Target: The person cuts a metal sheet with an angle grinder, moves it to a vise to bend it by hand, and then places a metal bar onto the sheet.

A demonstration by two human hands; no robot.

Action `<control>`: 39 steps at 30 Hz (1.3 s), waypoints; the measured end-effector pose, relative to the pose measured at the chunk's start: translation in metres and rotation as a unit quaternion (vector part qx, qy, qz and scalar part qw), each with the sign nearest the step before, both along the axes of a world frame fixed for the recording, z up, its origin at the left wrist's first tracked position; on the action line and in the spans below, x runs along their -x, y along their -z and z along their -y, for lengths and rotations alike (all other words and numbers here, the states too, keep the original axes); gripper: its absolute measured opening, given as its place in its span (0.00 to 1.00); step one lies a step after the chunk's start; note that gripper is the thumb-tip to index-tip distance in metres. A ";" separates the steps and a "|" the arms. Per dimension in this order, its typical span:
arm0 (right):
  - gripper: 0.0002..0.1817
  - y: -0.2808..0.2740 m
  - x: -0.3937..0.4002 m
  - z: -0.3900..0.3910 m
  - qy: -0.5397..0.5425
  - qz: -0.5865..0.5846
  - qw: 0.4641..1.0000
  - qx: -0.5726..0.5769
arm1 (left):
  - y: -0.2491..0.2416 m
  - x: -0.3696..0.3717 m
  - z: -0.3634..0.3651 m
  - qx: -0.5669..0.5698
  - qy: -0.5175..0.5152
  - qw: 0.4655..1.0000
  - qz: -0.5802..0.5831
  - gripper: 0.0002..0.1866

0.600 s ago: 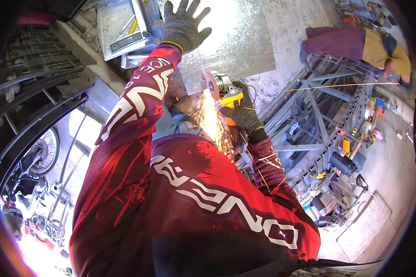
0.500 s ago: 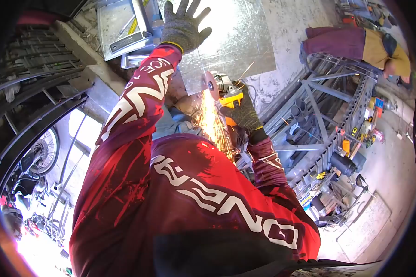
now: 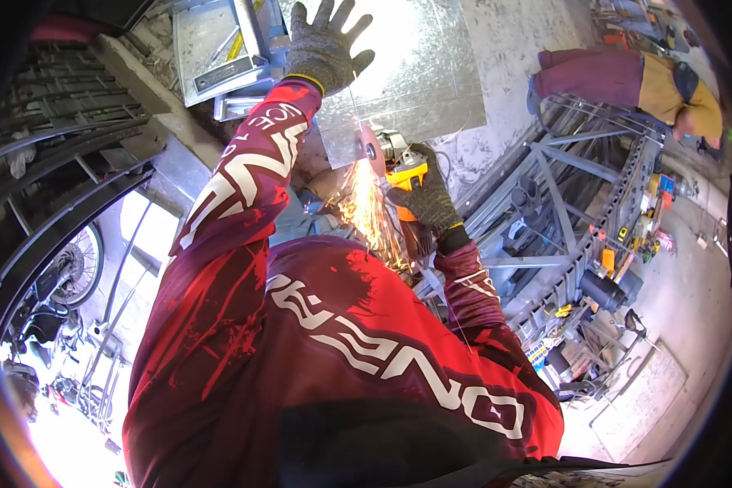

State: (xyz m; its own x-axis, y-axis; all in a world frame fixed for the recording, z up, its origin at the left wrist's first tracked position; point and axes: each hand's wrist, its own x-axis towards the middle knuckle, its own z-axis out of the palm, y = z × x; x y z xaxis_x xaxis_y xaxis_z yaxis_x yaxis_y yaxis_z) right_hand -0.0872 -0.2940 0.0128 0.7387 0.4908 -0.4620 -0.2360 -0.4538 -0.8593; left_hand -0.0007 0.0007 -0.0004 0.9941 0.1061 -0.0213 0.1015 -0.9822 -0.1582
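Observation:
My right hand [image 3: 429, 192], in a dark knit glove, grips a yellow angle grinder [image 3: 407, 172]. Its thin reddish disc [image 3: 372, 152] stands on edge against the near edge of a shiny metal sheet [image 3: 439, 85]. Orange sparks [image 3: 366, 207] stream from the disc down toward my body. My left hand [image 3: 322, 47], gloved too, lies flat with its fingers spread on the left part of the sheet. A thin line runs across the sheet from near that hand toward the disc. The fingers of my right hand are partly hidden behind the grinder.
Metal frames and a square tool [image 3: 220, 75] lie left of the sheet. On the right, a steel rack [image 3: 557, 195] holds lengths of metal. Beyond it another person [image 3: 626, 85] bends over. A motorcycle wheel [image 3: 80, 264] shows at left; tools clutter the right side.
The spark stream has thinned slightly and shifted its shape. Both hands and the grinder look almost unmoved.

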 end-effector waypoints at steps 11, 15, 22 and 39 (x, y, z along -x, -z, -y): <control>0.49 0.007 -0.003 0.001 -0.006 0.029 1.000 -0.002 | -0.002 0.000 -0.001 0.024 0.004 1.000 0.008 0.35; 0.50 -0.002 -0.004 -0.005 0.020 -0.032 0.999 -0.004 | 0.001 0.000 0.000 0.033 -0.001 0.999 0.013 0.35; 0.50 0.005 -0.006 -0.002 0.015 -0.018 1.000 -0.005 | 0.003 -0.001 0.000 0.024 0.000 1.000 0.009 0.35; 0.50 0.005 -0.005 -0.005 0.027 -0.027 0.999 -0.005 | 0.005 -0.001 -0.001 0.033 0.002 0.999 0.011 0.36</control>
State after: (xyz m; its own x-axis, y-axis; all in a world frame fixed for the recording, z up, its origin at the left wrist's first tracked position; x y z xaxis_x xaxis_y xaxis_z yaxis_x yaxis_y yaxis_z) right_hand -0.0822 -0.2889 0.0076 0.7381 0.4553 -0.4979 -0.3067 -0.4310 -0.8487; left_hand 0.0006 0.0017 -0.0056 0.9948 0.1015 -0.0054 0.1006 -0.9908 -0.0902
